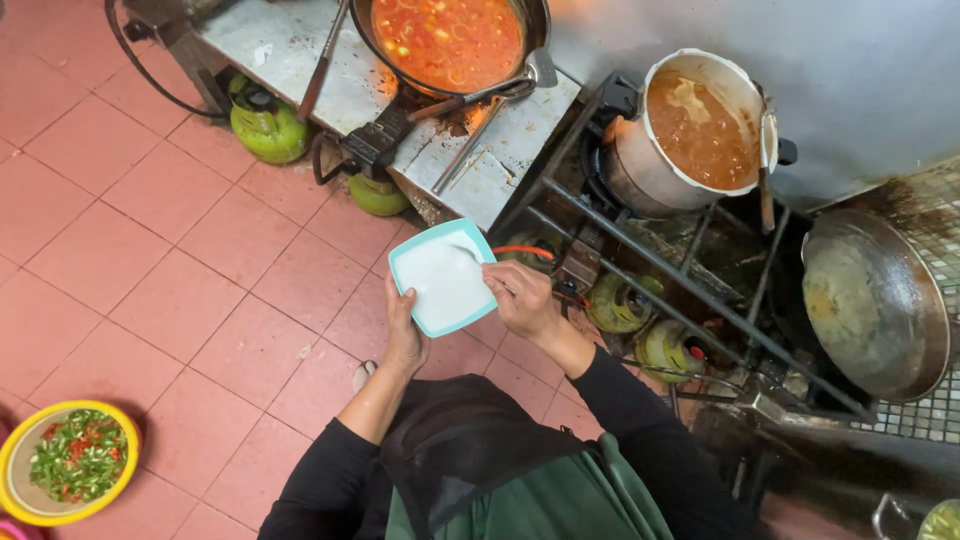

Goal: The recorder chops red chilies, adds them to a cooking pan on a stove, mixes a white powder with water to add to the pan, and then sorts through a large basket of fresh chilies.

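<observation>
- Closest to the camera: black sleeves and a green apron over a dark top, seen from above.
- The left hand (404, 335) grips the near-left edge of a square container (440, 278), thumb over the rim, fingers underneath. The container is light blue plastic with rounded corners, full of a smooth white liquid, and held tilted in the air over the floor (160, 260), just in front of the steel counter.
- The right hand (520, 298) is pinched shut on a spoon (466, 252) that dips into the white liquid. The handle is mostly hidden, so I can't tell what it's made of.
- Bottom left, one round yellow bowl (68, 463) sits on the floor, holding chopped green and red bits.
- The floor is matte reddish-pink square tile with pale grout.
- I count five green gas cylinders: two under the counter, the left cylinder (266, 124) being the biggest, and three lower down under the black metal rack (660, 270).
- On the scuffed steel counter (290, 45), one wok (450, 40) of orange-red soup with a metal ladle (505, 88) resting on its rim.
- On the rack, one round white-rimmed pot (698, 122) of brown broth with a utensil laid across it.
- Far right, one dark greasy wok (872, 300) with a greenish film inside, next to a small-tiled wall.
</observation>
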